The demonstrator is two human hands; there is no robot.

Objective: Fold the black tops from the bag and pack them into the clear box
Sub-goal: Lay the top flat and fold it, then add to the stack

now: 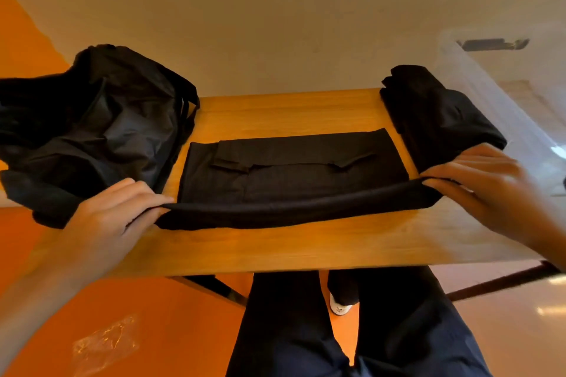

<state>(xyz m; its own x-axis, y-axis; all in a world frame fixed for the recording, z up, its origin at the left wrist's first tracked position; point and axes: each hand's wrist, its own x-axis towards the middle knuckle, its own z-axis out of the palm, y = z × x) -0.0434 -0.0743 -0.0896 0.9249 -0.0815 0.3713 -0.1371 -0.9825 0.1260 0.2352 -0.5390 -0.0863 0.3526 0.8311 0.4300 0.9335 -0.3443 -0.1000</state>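
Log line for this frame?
step: fold | left hand: grips black top, near-left corner | right hand: grips near-right corner | bag: left on table | folded tops: right, by clear box

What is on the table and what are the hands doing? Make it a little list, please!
table: wooden
bag: black, crumpled, left end of table
top: black, flat in the middle, near edge lifted
left hand: pinches the top's near left corner
right hand: pinches the top's near right corner
pile: black cloth, right end, beside the box
box: clear, far right
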